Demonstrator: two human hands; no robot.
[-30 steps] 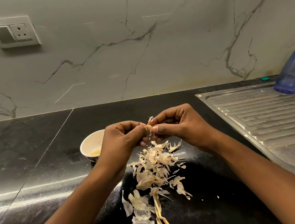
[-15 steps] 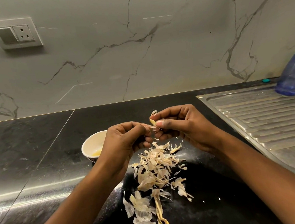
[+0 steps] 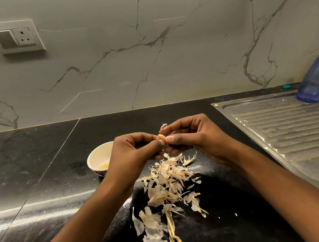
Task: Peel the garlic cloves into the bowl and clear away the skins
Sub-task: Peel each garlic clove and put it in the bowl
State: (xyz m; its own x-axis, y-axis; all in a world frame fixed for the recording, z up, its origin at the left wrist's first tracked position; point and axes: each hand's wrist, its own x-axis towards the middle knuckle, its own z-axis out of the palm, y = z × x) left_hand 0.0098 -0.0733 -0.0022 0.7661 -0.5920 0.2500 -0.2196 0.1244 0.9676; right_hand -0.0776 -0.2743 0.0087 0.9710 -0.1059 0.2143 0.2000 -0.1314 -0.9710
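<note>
Black, faintly speckled desk (image 3: pixel 44 168); pale grey wall (image 3: pixel 188 61) with dark marble veins; white bowl (image 3: pixel 93 158), dark-patterned outside, yellowish within; pale yellow clove (image 3: pixel 162 137); cream and tan skins (image 3: pixel 167 181); translucent blue bottle (image 3: pixel 317 77); silver, ribbed drainboard (image 3: pixel 289 129); off-white socket plate (image 3: pixel 14 36); small teal cap (image 3: pixel 286 86).

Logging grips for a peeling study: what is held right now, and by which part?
One garlic clove, pinched between both hands: left hand on its left side, right hand on its right side.
</note>
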